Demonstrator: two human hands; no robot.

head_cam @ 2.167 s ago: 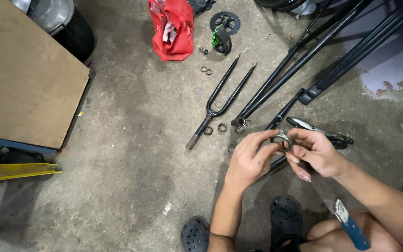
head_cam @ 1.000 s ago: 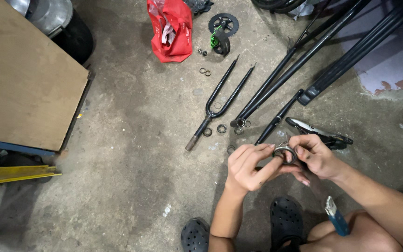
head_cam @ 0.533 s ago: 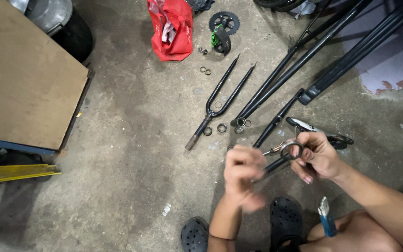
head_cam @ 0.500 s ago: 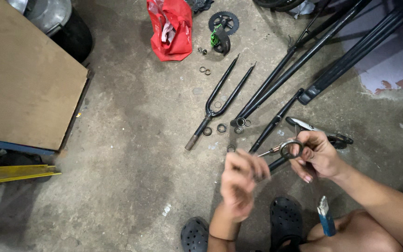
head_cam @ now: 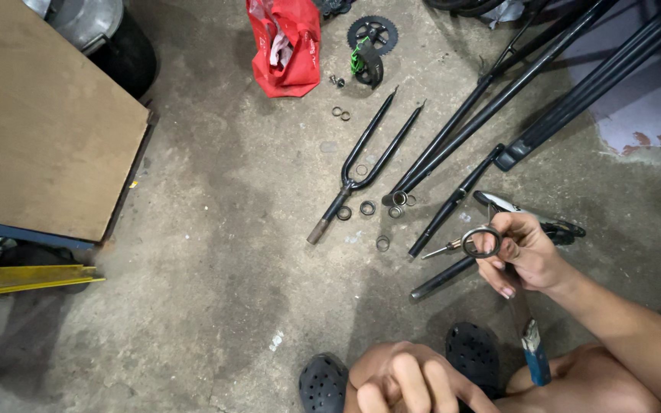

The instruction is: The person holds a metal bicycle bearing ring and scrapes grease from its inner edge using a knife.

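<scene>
Resting between right-hand fingers (head_cam: 508,248): metal ring (head_cam: 481,242)

1. The floor (head_cam: 216,252) is bare grey concrete, stained and scuffed, under even light.
2. A brown wooden board (head_cam: 40,115) with a blue edge covers the floor's upper left part.
3. Just below the board lies a yellow bar (head_cam: 24,279).
4. Behind the board stands a dark bin (head_cam: 112,42) with a grey lid.
5. Far right of the board, the floor has a pale painted patch (head_cam: 652,99).

His right hand (head_cam: 525,256) is raised forward, fingers pinched together at the tips; the left hand (head_cam: 411,382) sits low near his body, fingers curled.
</scene>
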